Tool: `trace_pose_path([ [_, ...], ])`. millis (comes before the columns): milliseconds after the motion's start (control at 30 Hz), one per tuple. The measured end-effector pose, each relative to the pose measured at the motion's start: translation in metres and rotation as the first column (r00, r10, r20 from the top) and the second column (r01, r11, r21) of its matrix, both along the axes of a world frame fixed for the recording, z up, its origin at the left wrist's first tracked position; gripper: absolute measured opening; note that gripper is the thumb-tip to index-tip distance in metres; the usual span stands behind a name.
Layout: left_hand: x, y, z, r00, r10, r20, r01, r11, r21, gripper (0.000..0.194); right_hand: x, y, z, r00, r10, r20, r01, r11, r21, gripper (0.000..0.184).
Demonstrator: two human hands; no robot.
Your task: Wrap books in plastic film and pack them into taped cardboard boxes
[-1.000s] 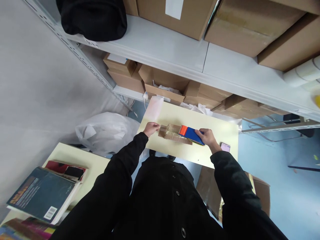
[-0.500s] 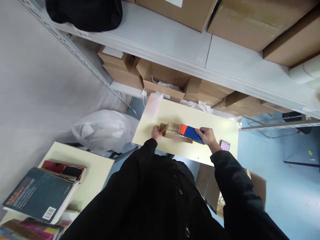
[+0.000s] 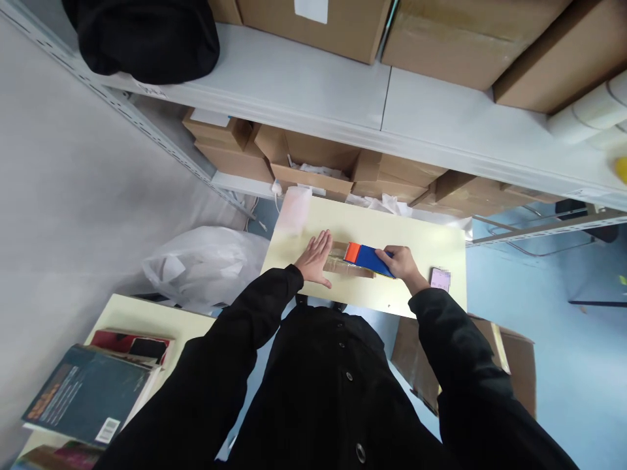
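A narrow cardboard package (image 3: 337, 266) with shiny tape on it lies on the pale yellow table (image 3: 372, 225). My left hand (image 3: 314, 261) is open over its left end, fingers spread and palm down. My right hand (image 3: 399, 262) is closed around the right end of a blue tape dispenser (image 3: 373, 260) with an orange front. That orange end rests over the middle of the package and hides part of it. Whether tape runs from the dispenser to the package is too small to tell.
A phone (image 3: 439, 279) lies at the table's right side. Behind stand shelves (image 3: 304, 85) with cardboard boxes (image 3: 313, 153). A white plastic bag (image 3: 206, 264) is on the left, near books (image 3: 88, 391) on another table. An open carton (image 3: 416, 356) sits below right.
My left hand has let go of the package's left end edge and now spreads flat over it. The dispenser in my right hand stays nearly in place. The camera view has shifted slightly.
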State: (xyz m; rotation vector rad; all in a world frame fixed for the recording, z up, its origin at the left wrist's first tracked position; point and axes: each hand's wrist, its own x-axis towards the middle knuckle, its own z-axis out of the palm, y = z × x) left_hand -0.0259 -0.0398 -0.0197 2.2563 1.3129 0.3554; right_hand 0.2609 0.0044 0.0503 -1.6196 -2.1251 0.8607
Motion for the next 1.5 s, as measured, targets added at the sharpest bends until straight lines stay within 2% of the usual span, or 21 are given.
trace_pose_path([
  [67, 0.016, 0.008, 0.001, 0.999, -0.019, -0.044, 0.019, 1.0, -0.001, 0.138, 0.0, 0.0, 0.0, 1.0, 0.009, 0.002, -0.009, 1.0, 0.001, 0.054],
  [167, 0.029, 0.015, -0.003, 0.993, 0.018, -0.115, -0.021, 0.999, -0.026, 0.135, -0.002, 0.0, -0.001, 1.0, 0.016, 0.023, -0.016, 1.0, -0.002, 0.054],
  [400, 0.03, 0.017, -0.004, 0.941, 0.039, -0.335, -0.051, 0.998, -0.026, 0.123, -0.006, 0.01, 0.006, 0.98, 0.098, 0.175, -0.092, 0.995, -0.044, 0.055],
  [500, 0.032, 0.018, -0.002, 0.912, 0.026, -0.409, -0.047, 0.998, -0.042, 0.122, 0.017, 0.014, 0.009, 0.96, 0.14, 0.241, -0.125, 0.989, -0.079, 0.053],
  [600, 0.034, 0.019, -0.001, 0.899, 0.017, -0.437, -0.039, 0.998, -0.04, 0.121, 0.057, 0.016, 0.009, 0.957, 0.155, 0.246, -0.128, 0.984, -0.121, 0.053],
  [800, 0.034, 0.019, 0.0, 0.893, 0.02, -0.449, -0.036, 0.999, -0.028, 0.12, 0.131, 0.015, -0.003, 0.945, 0.194, 0.264, -0.153, 0.974, -0.167, 0.055],
  [933, 0.035, 0.019, 0.002, 0.889, 0.024, -0.458, -0.046, 0.998, -0.037, 0.12, 0.151, 0.015, -0.01, 0.884, 0.209, 0.418, -0.139, 0.971, -0.193, 0.056],
  [1033, 0.035, 0.019, 0.001, 0.895, 0.031, -0.445, -0.054, 0.998, -0.038, 0.12, 0.128, 0.014, -0.009, 0.783, 0.219, 0.582, -0.094, 0.967, -0.237, 0.053],
  [1133, 0.036, 0.019, 0.0, 0.9, 0.035, -0.434, -0.059, 0.997, -0.041, 0.121, 0.077, 0.013, -0.004, 0.699, 0.163, 0.696, 0.044, 0.962, -0.27, 0.053],
  [1167, 0.036, 0.019, 0.0, 0.901, 0.036, -0.433, -0.06, 0.997, -0.042, 0.121, 0.058, 0.013, -0.002, 0.693, 0.148, 0.706, 0.076, 0.958, -0.275, 0.052],
  [1300, 0.037, 0.019, 0.0, 0.902, 0.026, -0.431, -0.052, 0.998, -0.047, 0.12, 0.0, 0.022, 0.003, 0.712, 0.171, 0.681, 0.062, 0.951, -0.304, 0.039],
  [1400, 0.036, 0.019, 0.001, 0.902, 0.017, -0.431, -0.04, 0.998, -0.044, 0.12, -0.019, 0.023, 0.002, 0.697, 0.206, 0.687, 0.015, 0.954, -0.301, 0.029],
  [1500, 0.035, 0.017, 0.0, 0.901, 0.029, -0.434, -0.047, 0.998, -0.031, 0.119, -0.024, 0.009, 0.0, 0.684, 0.255, 0.684, -0.067, 0.955, -0.29, 0.026],
])
